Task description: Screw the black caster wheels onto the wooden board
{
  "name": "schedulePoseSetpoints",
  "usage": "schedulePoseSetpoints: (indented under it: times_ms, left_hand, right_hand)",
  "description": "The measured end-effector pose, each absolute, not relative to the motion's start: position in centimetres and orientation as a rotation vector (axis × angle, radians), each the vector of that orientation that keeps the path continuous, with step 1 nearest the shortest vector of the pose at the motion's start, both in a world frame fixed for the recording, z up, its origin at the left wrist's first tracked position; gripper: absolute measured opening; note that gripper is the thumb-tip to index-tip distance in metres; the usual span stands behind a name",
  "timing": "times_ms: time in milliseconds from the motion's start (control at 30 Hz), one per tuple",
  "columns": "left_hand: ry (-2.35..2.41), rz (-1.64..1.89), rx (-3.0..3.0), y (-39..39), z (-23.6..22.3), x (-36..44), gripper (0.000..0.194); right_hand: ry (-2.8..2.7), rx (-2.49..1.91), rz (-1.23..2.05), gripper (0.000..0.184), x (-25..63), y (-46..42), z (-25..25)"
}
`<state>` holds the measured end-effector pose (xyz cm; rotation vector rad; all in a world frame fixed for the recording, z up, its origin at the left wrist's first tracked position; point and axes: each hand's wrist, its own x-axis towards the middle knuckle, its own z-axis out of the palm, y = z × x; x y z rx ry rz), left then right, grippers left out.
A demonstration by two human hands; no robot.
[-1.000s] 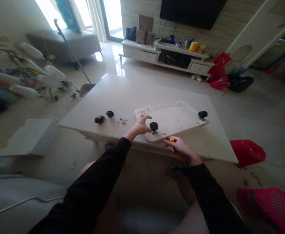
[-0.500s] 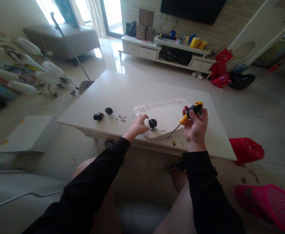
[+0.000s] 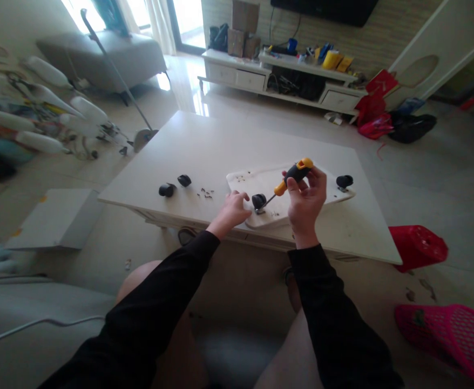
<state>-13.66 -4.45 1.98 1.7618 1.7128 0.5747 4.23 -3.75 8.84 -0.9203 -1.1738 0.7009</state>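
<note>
My right hand (image 3: 307, 202) is wrapped round the yellow and black handle of a screwdriver (image 3: 297, 172). The shaft slants down to the left, its tip at the metal plate of a black caster wheel (image 3: 258, 201). That caster stands on the near left corner of a white board (image 3: 277, 186) with rounded corners and small holes. Beside the caster, my left hand (image 3: 234, 210) is open, thumb and forefinger apart; whether it touches the caster I cannot tell. Another caster (image 3: 344, 181) stands on the board's right corner.
Two loose casters (image 3: 166, 189) and several small screws (image 3: 207, 193) lie on the white table (image 3: 204, 146) to the left. A red bin (image 3: 419, 246) and a pink basket (image 3: 447, 329) are on the floor at right. A white box (image 3: 54, 216) stands left.
My right hand has moved left with the screwdriver, bringing its tip to the caster's plate. The right-hand caster, formerly hidden behind that hand, now shows. My left hand has barely moved.
</note>
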Motion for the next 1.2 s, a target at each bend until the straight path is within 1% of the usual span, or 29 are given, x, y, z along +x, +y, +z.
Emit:
schedulePoseSetpoints:
  times_ms: [133,333,533,800,933,1100,1200]
  left_hand:
    - [1.702,0.574,1.752,-4.5,2.4,-13.7,0.040]
    - [1.703,0.594,1.737,-4.7,3.1,-13.9,0.037]
    - [1.716,0.612,1.743,-4.6,3.8,-13.8,0.035]
    - [1.729,0.641,1.724,-4.6,3.7,-13.7,0.029]
    - [1.738,0.653,1.731,-4.6,3.6,-13.6,0.027]
    - [1.753,0.723,1.713,-4.5,3.6,-13.5,0.021]
    - [1.706,0.845,1.668,-4.3,4.0,-13.3,0.016]
  right_hand:
    - [-1.211,-0.918,0.716,0.044,3.6,-4.2,8.8]
    - [-1.254,-0.924,0.761,0.045,3.4,-4.6,8.3]
    - [-1.212,-0.926,0.678,0.046,3.3,-4.9,8.8]
    - [-1.200,-0.941,0.754,0.047,3.0,-5.1,8.8]
    - [-1.251,-0.941,0.732,0.044,3.1,-5.1,8.6]
    - [-1.307,-0.960,0.695,0.044,3.5,-4.9,8.0]
    - [-1.362,-0.977,0.655,0.041,3.5,-4.9,7.8]
